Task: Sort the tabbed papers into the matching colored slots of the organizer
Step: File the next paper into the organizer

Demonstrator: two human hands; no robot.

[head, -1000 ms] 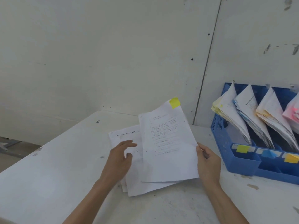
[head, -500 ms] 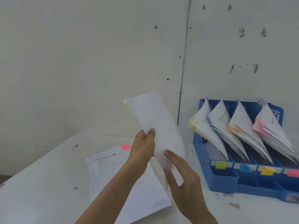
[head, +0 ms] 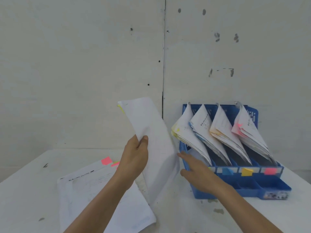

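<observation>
My left hand [head: 135, 158] grips a white sheet with a yellow tab [head: 151, 137], held upright above the table with its back towards me. My right hand [head: 196, 172] reaches with straight fingers to the left end of the blue organizer [head: 249, 187], just under the yellow-tabbed bundle [head: 188, 137] in the leftmost slot. The other slots hold a blue-tabbed bundle [head: 205, 132], an orange-tabbed bundle [head: 225, 132] and a pink-tabbed bundle [head: 247, 132]. A stack of loose papers [head: 87, 190] with a pink tab [head: 106, 160] on top lies on the table at the left.
Blue [head: 227, 171], orange [head: 246, 171] and pink [head: 270, 171] labels mark the organizer's front rail. The white table [head: 185, 216] meets a white wall [head: 84, 64] directly behind the organizer. Small front compartments of the organizer lie at the right.
The yellow-tabbed sheet went from my right hand to my left and was lifted upright. My right hand let go and reached right to the organizer's leftmost slot. The view swung towards the organizer.
</observation>
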